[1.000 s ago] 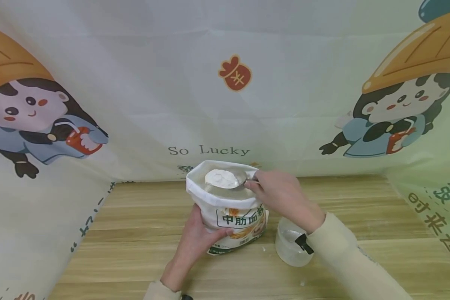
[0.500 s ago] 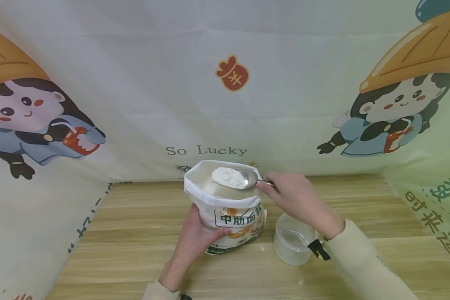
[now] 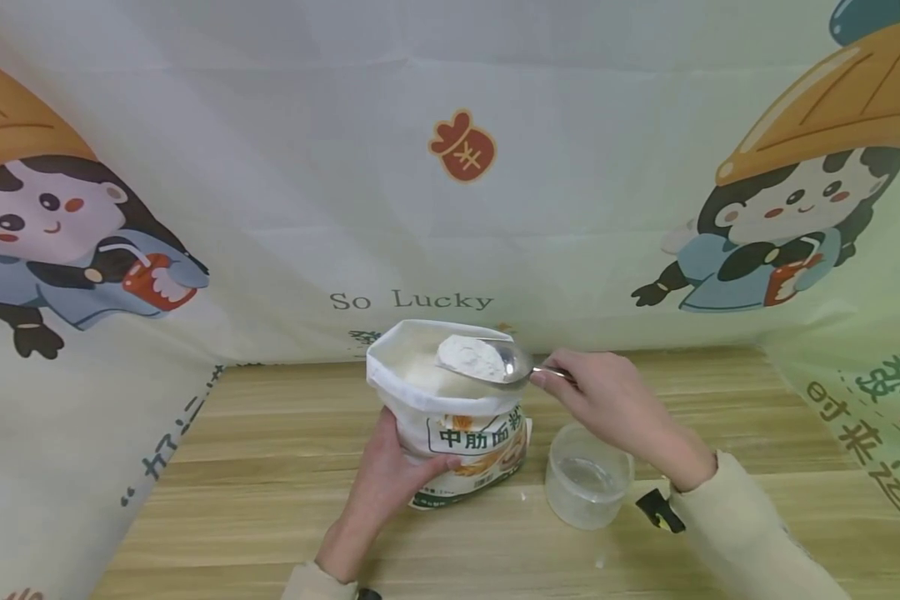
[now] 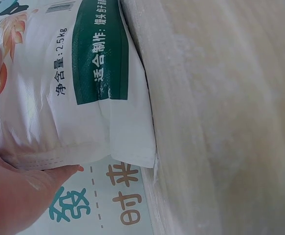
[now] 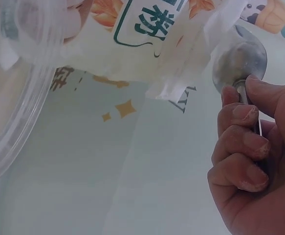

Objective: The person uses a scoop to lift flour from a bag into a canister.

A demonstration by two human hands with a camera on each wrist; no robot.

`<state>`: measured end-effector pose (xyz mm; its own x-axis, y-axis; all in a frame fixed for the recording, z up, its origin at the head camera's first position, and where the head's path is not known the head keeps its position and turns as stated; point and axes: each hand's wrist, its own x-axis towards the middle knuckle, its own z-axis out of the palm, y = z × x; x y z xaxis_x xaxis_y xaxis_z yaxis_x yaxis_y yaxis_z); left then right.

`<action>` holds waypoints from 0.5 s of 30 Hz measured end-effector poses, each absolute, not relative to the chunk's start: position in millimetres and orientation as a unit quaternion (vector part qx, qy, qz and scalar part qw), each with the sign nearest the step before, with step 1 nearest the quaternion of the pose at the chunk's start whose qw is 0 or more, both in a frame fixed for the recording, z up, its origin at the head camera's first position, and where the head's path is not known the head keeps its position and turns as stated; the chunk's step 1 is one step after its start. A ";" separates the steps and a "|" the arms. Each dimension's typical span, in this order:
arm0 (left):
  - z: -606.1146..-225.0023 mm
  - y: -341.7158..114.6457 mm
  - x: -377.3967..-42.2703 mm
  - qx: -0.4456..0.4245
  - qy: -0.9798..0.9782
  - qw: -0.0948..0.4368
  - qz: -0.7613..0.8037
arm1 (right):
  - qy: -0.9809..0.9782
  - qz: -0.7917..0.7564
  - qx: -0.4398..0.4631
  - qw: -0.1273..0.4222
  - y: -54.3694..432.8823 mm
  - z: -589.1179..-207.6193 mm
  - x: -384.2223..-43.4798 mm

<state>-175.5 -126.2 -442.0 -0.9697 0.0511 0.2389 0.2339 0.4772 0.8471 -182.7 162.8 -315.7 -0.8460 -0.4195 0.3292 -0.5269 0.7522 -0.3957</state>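
Note:
A white flour bag [image 3: 465, 408], its top folded down into a cuff, stands open on the table. My left hand [image 3: 390, 479] grips its lower left side, thumb across the printed front; the left wrist view shows this hand [image 4: 20, 196] against the bag [image 4: 34, 107]. With curled fingers, my right hand [image 3: 607, 392] holds the thin handle of a metal scoop [image 3: 521, 365]. White flour [image 3: 468, 357] is heaped in the scoop, which hangs over the right part of the bag's mouth. In the right wrist view, fingers [image 5: 247, 142] wrap the handle below the bowl [image 5: 240, 63].
A clear round plastic tub [image 3: 588, 492] stands on the wood-grain table [image 3: 270, 467] right of the bag, below my right forearm. White specks lie near it. A printed cloth backdrop [image 3: 307, 167] rises behind and along both sides.
My right hand has drawn the flour-laden scoop rightward across the bag's mouth, so more of its bowl and handle shows. The left hand and the bag stay put.

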 end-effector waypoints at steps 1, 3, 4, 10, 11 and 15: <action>-442.0 -125.9 -175.3 -0.083 -0.855 0.090 -0.504 | -0.929 0.246 0.252 0.111 165.2 -315.9 -181.5; -441.7 -125.4 -174.8 -0.082 -0.856 0.089 -0.502 | -0.929 0.250 0.250 0.113 170.4 -316.2 -179.3; -441.7 -125.3 -174.8 -0.082 -0.856 0.089 -0.502 | -0.929 0.252 0.248 0.113 173.2 -316.2 -178.2; -442.4 -125.1 -175.0 -0.080 -0.856 0.088 -0.503 | -0.928 0.252 0.246 0.125 190.9 -317.8 -173.0; -442.6 -125.0 -175.2 -0.080 -0.856 0.088 -0.504 | -0.928 0.251 0.246 0.126 193.9 -318.2 -171.9; -443.4 -125.2 -175.6 -0.084 -0.852 0.090 -0.509 | -0.930 0.250 0.237 0.127 205.6 -320.2 -166.2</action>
